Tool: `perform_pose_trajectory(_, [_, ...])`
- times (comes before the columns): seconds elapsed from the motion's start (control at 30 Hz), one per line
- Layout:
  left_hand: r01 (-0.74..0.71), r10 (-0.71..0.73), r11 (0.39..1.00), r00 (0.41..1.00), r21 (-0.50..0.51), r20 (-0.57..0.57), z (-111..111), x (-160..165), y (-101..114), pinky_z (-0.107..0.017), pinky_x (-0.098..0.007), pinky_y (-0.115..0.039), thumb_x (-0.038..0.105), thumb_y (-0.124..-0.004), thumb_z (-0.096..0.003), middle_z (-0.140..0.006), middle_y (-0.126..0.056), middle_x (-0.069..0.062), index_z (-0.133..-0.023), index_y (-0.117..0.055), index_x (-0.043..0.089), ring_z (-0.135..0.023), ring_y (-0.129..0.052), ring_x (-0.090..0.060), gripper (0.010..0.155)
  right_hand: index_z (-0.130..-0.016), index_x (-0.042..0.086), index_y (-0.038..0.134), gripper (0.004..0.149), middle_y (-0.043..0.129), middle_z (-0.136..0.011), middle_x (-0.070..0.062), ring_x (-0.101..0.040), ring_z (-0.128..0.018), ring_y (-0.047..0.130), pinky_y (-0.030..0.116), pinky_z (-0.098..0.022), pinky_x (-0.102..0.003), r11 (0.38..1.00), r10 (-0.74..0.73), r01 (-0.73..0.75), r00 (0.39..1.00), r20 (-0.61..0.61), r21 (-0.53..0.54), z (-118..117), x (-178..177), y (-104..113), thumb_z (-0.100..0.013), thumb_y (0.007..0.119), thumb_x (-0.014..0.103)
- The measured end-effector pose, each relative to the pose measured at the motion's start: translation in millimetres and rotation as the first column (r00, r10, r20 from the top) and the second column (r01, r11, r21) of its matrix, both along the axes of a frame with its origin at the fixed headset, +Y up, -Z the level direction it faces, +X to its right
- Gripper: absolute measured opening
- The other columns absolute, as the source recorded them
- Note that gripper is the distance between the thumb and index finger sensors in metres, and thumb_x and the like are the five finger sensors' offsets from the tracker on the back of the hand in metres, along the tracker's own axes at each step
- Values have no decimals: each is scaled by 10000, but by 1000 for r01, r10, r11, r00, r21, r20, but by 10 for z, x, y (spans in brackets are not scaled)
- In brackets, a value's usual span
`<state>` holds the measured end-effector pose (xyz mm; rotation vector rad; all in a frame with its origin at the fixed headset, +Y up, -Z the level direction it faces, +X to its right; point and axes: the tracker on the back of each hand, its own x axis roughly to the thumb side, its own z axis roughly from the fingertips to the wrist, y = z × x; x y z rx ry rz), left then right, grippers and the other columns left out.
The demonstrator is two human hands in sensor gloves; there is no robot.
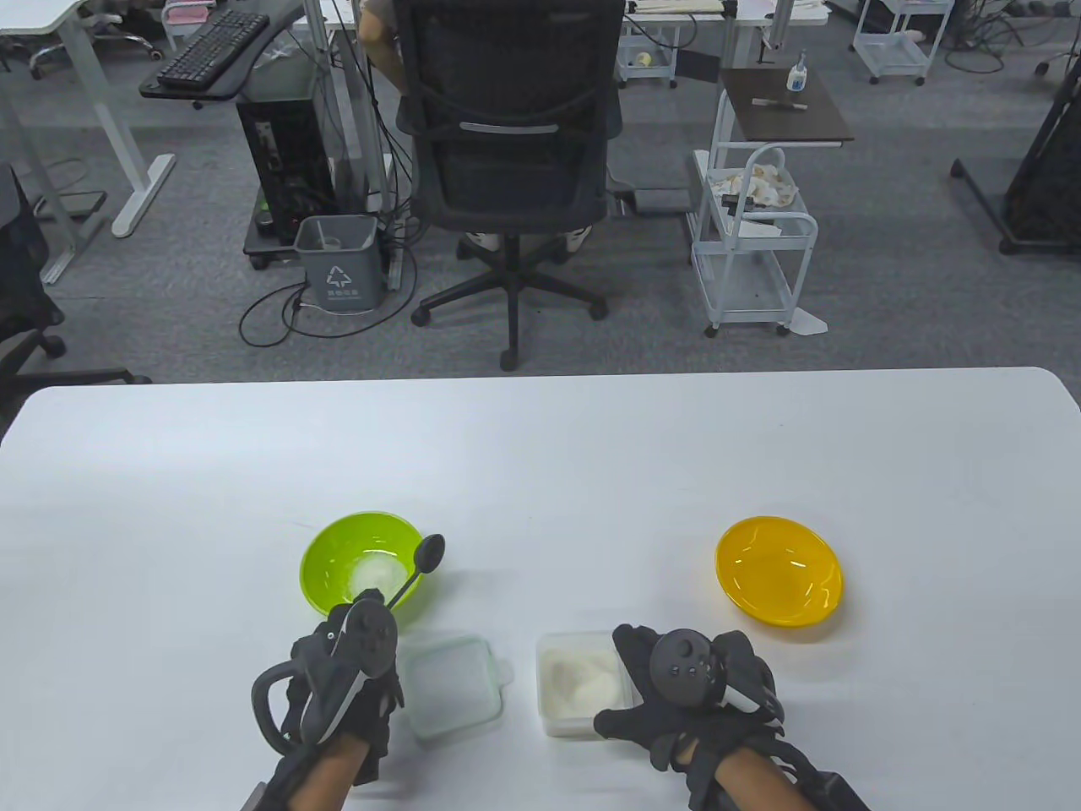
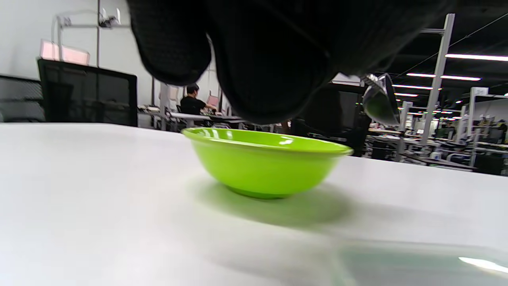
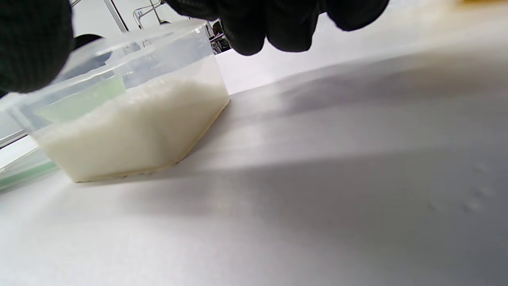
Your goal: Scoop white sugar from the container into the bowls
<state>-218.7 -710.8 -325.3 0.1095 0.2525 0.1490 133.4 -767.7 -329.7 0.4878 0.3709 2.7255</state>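
Two bowls sit on the white table (image 1: 540, 456), a green bowl (image 1: 338, 553) with a little sugar in it and a yellow bowl (image 1: 779, 570), plus one clear sugar container (image 1: 566, 684), one lid (image 1: 452, 686) beside it and one spoon (image 1: 420, 564); a grey bin (image 1: 338, 263) on the floor carries a recycling symbol, its writing too small to read. The left hand (image 1: 346, 676) grips the spoon's handle with fingers curled, its bowl raised over the green bowl's right rim. The right hand (image 1: 684, 676) rests against the container's right side, its fingers (image 3: 274, 24) loosely bent at the rim, thumb at the near corner.

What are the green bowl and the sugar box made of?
The green bowl looks like glossy plastic: bright even colour, shiny light spots on the rim. The sugar container looks like clear, slightly cloudy plastic: the white sugar shows through its walls.
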Motion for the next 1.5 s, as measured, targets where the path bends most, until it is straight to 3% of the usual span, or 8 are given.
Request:
perform_pose_trajectory(0.23, [-195,203,978,972,-80,117,13,391,93,-595,-379,-843,486,-762,-450,-803,-888,146,-938,-726,378,-513,-1035,0,501,-1088,243,504,820,548,-1137,-181,-433,-1046,620,504,-745,-606,993,-69,60,994,82,104,35,18,127,-431,793,639])
perform_pose_trajectory(0.43, [-402,455,884,857,-240,241,68,746,18,-653,-375,-807,464,-685,-490,-876,-823,166,-989,-644,398,-615,-1008,15,505,-989,238,731,604,822,-987,-166,-402,-847,887,668,-660,-545,909,-346,299,930,125,292,190,19,371,-476,750,557])
perform_pose_trajectory(0.57, [-523,627,769,727,-366,279,153,891,-111,-685,-383,-783,436,-648,-509,-914,-785,167,-1016,-598,395,-674,-988,19,510,-934,209,800,537,924,-879,-159,-373,-712,982,738,-591,-511,852,-493,448,860,128,272,264,-46,423,-492,745,509])
perform_pose_trajectory(0.77, [-520,681,719,660,-462,317,244,1081,-182,-692,-370,-789,443,-657,-516,-921,-790,179,-1014,-594,382,-714,-1005,29,505,-913,175,812,541,959,-822,-162,-349,-638,1021,770,-552,-492,819,-573,551,798,187,162,266,-134,327,-493,750,509])
perform_pose_trajectory(0.9, [-480,663,737,653,-476,367,288,1189,-195,-680,-359,-804,470,-710,-507,-887,-852,213,-986,-645,381,-735,-1041,10,491,-864,197,855,471,1001,-744,-133,-312,-560,1044,791,-519,-467,782,-619,609,738,267,130,251,-118,272,-490,794,477])
perform_pose_trajectory(1.1, [-380,497,865,737,-327,459,346,1270,-134,-644,-349,-838,474,-760,-481,-830,-930,211,-933,-730,343,-671,-1086,13,472,-837,201,868,440,1017,-695,-111,-279,-506,1058,810,-494,-443,814,-581,556,772,259,170,269,-133,261,-477,839,452])
perform_pose_trajectory(1.23, [-378,481,877,709,-298,516,349,1243,-106,-726,-435,-739,559,-723,-485,-921,-891,213,-970,-730,413,-832,-1002,-86,506,-824,213,867,405,1019,-679,-96,-271,-494,1058,812,-487,-442,805,-594,564,760,264,185,251,-63,312,-488,825,433])
perform_pose_trajectory(1.5, [-219,258,966,811,-137,525,237,1051,-171,-799,-529,-593,672,-732,-412,-1169,-606,73,-1102,-555,398,-1054,-776,-209,763,-837,190,831,394,989,-696,-141,-331,-516,1039,790,-485,-488,843,-538,504,795,281,189,197,129,427,-499,773,384])
